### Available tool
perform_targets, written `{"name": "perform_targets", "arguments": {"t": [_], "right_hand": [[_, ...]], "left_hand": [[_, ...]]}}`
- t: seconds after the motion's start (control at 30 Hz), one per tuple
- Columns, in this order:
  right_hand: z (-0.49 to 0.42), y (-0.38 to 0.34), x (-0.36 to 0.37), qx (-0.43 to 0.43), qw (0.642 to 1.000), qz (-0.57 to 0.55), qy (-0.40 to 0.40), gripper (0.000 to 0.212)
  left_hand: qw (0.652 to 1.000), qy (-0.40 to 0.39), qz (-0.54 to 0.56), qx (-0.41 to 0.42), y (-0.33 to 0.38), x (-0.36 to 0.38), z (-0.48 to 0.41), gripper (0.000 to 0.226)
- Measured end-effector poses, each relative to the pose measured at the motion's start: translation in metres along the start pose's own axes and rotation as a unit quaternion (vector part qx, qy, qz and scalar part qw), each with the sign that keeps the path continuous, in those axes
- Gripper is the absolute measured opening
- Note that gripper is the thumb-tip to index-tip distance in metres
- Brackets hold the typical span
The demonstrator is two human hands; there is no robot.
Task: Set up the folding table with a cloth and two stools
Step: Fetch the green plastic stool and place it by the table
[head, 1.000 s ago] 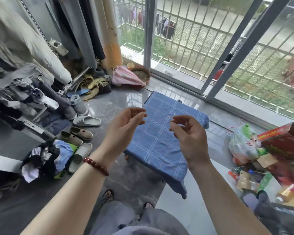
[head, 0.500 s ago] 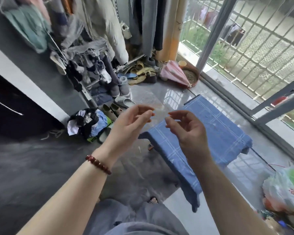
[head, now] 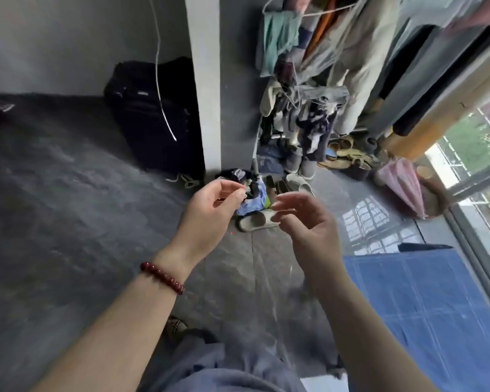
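Note:
The low folding table is covered by a blue checked cloth (head: 436, 306) and stands at the lower right, beside the window. No stool is in view. Both my hands are raised in the air over the dark floor, left of the table. My left hand (head: 210, 210), with a red bead bracelet at the wrist, pinches thumb and forefinger together on a fine thread that is barely visible. My right hand (head: 306, 227) hangs beside it with fingers loosely spread and holds nothing.
A black suitcase (head: 153, 114) stands against the wall left of a white pillar (head: 207, 80). Beyond the pillar stand a crowded clothes rack (head: 323, 66), shoes and slippers (head: 294, 182), a heap of clothes (head: 249, 199) and a pink umbrella (head: 402, 188).
My view has swung left, away from the window, so the table slid to the lower right. My right hand's pinch has loosened into spread fingers; my left still pinches.

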State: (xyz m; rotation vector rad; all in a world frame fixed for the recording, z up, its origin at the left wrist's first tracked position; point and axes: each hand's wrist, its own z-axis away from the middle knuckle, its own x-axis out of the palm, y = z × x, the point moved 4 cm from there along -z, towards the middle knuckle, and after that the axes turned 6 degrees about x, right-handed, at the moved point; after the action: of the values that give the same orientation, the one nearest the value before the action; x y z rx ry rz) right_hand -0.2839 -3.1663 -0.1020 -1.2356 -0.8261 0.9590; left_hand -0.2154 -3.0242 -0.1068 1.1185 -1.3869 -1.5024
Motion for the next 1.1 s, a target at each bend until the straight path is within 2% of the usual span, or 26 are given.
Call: {"name": "perform_targets", "arguments": {"t": [0.3, 0.63, 0.87, 1.1], "right_hand": [[-0.031, -0.010, 0.214, -0.003, 0.988, 0.008, -0.153, 0.015], [-0.040, -0.013, 0.365, 0.018, 0.961, 0.028, -0.273, 0.013], [-0.080, -0.005, 0.456, 0.038, 0.946, 0.045, -0.317, 0.013], [-0.162, -0.007, 0.578, 0.041, 0.937, 0.071, -0.340, 0.010]], "left_hand": [[0.992, 0.122, -0.014, 0.003, -0.010, -0.199, 0.003, 0.014], [0.969, 0.245, 0.010, -0.022, -0.031, -0.333, 0.014, 0.010], [0.956, 0.288, 0.026, -0.038, -0.049, -0.412, -0.014, 0.012], [0.940, 0.338, 0.042, -0.033, -0.056, -0.520, -0.095, 0.015]]}}
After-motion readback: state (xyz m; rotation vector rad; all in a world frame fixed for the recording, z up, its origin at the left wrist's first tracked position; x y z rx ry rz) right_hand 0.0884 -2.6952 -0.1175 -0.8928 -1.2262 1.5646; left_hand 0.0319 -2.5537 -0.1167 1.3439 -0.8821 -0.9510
